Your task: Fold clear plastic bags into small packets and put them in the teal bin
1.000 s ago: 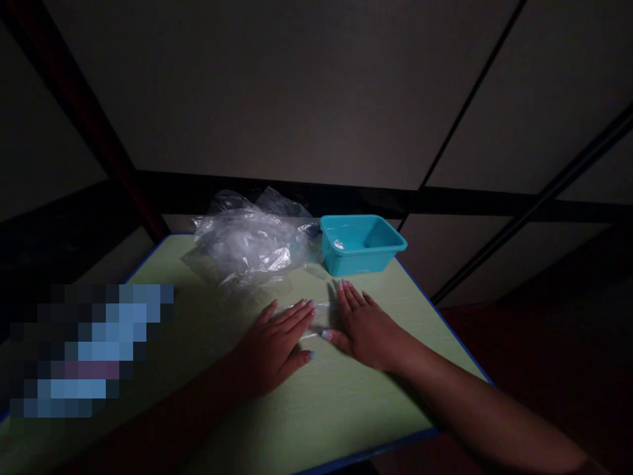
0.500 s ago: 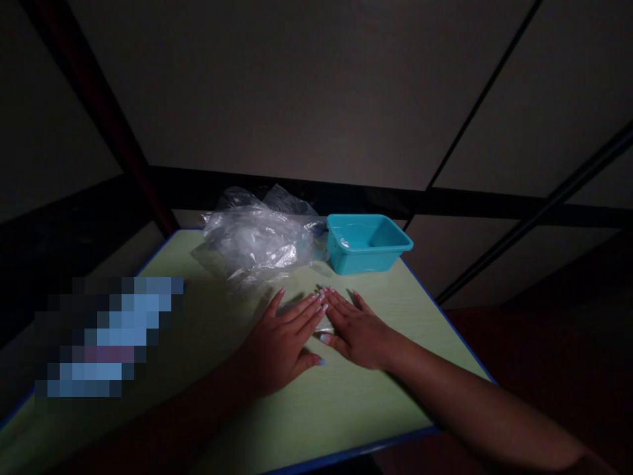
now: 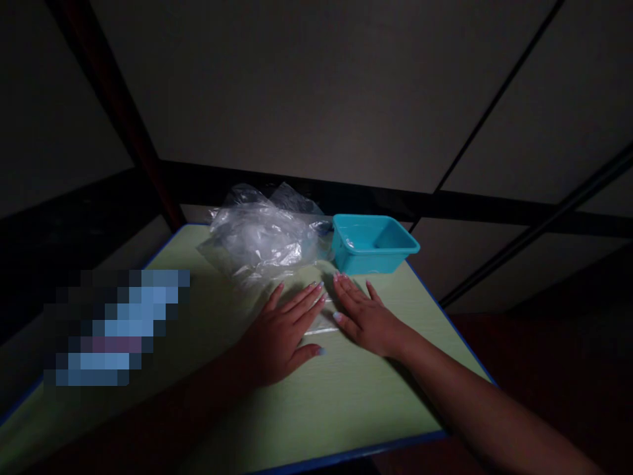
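Observation:
A thin clear plastic sheet or bag (image 3: pixel 320 324) lies flat on the pale green table, partly covered by my hands. My left hand (image 3: pixel 283 336) rests palm down over its left part, fingers stretched forward and thumb apart. On its right side lies my right hand (image 3: pixel 368 320), also palm down with fingers extended. A small gap separates the two hands. Just beyond the right fingertips stands a turquoise plastic basket (image 3: pixel 373 260), upright. A crumpled heap of clear plastic bags (image 3: pixel 264 241) sits beyond my left hand, left of the basket.
The green table (image 3: pixel 306 415) has a blue edge. A blurred-out bluish patch (image 3: pixel 133 323) covers part of its left side. Behind the table rises a pale panelled wall (image 3: pixel 297 99) with dark strips.
My hands have moved apart; the fingertips were together before. My right hand has shifted forward and right, showing more of the clear plastic between them. The view has shifted slightly.

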A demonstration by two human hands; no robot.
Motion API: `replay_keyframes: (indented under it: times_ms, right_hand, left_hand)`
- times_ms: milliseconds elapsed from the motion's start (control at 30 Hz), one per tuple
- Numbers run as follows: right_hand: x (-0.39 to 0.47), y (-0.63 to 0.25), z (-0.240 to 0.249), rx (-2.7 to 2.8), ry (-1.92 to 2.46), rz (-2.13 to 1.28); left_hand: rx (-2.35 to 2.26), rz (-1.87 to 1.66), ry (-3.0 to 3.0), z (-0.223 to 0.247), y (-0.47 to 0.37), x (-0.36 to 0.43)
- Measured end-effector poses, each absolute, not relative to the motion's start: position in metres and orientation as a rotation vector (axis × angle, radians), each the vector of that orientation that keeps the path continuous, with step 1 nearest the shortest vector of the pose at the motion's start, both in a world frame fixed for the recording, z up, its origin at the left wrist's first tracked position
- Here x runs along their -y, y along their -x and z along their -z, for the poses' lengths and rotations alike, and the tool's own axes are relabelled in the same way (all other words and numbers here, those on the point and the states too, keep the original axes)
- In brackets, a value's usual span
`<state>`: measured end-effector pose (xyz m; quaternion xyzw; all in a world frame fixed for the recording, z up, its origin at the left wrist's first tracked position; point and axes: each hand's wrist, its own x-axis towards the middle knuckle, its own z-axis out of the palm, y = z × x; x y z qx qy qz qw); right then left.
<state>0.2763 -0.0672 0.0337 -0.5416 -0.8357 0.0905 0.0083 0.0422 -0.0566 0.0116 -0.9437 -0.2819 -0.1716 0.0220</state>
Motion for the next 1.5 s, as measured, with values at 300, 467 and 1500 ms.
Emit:
replay_keyframes:
  times_ms: [300, 467, 1500]
  right_hand:
    - [0.070, -0.276, -0.029, 2.729, 1.667, -0.204]
    - [0.071, -0.277, -0.029, 2.756, 1.664, -0.236]
    - [0.074, -0.292, -0.039, 2.771, 1.654, -0.423]
  left_hand:
    - [0.987, 0.413, 3.004, -0.012, -0.043, 0.057]
    - [1.009, 0.277, 3.106, -0.017, -0.046, 0.057]
    - [0.955, 0.161, 3.175, -0.020, -0.048, 0.054]
